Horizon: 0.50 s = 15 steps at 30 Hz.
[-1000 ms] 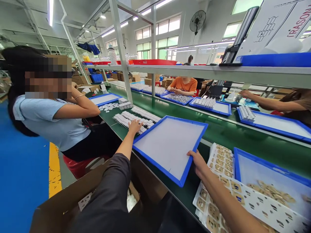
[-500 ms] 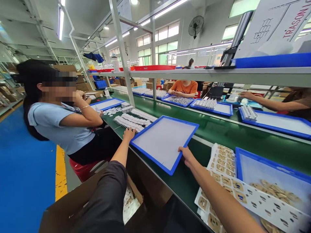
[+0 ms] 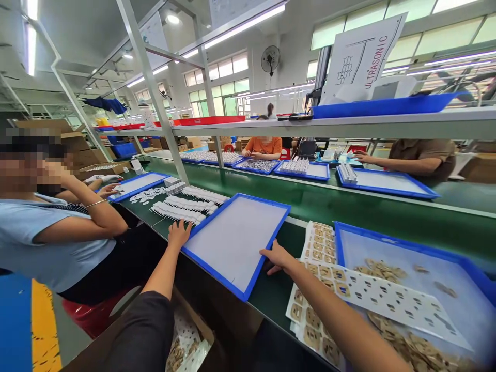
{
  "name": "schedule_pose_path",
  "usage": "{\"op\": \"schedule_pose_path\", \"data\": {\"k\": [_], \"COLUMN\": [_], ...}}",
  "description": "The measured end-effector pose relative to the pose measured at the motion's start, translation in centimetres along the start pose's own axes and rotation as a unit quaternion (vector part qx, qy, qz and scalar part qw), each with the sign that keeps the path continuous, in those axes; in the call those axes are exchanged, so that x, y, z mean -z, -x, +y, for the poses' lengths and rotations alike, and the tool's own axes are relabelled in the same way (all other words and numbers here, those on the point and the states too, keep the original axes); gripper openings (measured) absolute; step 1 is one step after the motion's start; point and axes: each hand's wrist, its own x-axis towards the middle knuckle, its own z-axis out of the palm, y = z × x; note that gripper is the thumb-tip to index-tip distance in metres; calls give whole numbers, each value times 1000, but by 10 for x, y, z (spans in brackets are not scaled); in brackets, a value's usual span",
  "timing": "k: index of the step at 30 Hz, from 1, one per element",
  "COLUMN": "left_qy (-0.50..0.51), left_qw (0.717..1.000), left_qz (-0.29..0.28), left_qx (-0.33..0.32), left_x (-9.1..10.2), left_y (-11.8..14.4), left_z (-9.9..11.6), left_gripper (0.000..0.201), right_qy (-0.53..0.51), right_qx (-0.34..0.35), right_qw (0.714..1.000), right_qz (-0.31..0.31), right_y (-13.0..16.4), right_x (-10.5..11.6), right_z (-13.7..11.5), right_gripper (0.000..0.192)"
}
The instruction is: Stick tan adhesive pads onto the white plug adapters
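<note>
A blue-rimmed tray with a white, bare bottom [image 3: 236,237] lies on the green bench in front of me, its near corner at the bench edge. My left hand [image 3: 179,234] is at the tray's left rim, fingers spread, close to rows of white plastic parts [image 3: 186,207]. At the right rim is my right hand [image 3: 278,257], its index finger stretched along the edge and the other fingers apart below. Right of it lie white sheets [image 3: 320,240] holding tan cut-out pieces. Another blue tray [image 3: 391,242] there holds loose tan pieces [image 3: 382,269], with a sheet across it.
A co-worker in light blue [image 3: 73,232] sits close on the left, beside another blue tray [image 3: 141,183]. A shelf [image 3: 248,129] on metal posts runs over the bench. More filled trays [image 3: 302,168] stand across it. An open carton [image 3: 189,330] is below the bench edge.
My view has swung to the right. The tray has settled flat onto the bench, and my right hand has loosened from its grip on the rim. My left hand's fingers have spread.
</note>
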Motion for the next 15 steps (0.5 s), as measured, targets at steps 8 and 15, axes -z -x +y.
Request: {"op": "schedule_pose_path", "data": {"k": [8,15], "left_qy": [-70,-118], "left_qw": [990,972], "left_qz": [-5,-11], "left_qx": [-123,-204], "left_x": [2,9], "left_y": [21,44], "left_z": [11,25], "left_gripper": [63,53], "right_qy": [109,294], "right_qx": [105,217], "right_qw": [988,929], "right_qz": [-27,-54], "right_y": [59,104], "right_x": [19,12], "right_z": [25,46], "right_gripper": [99,65]}}
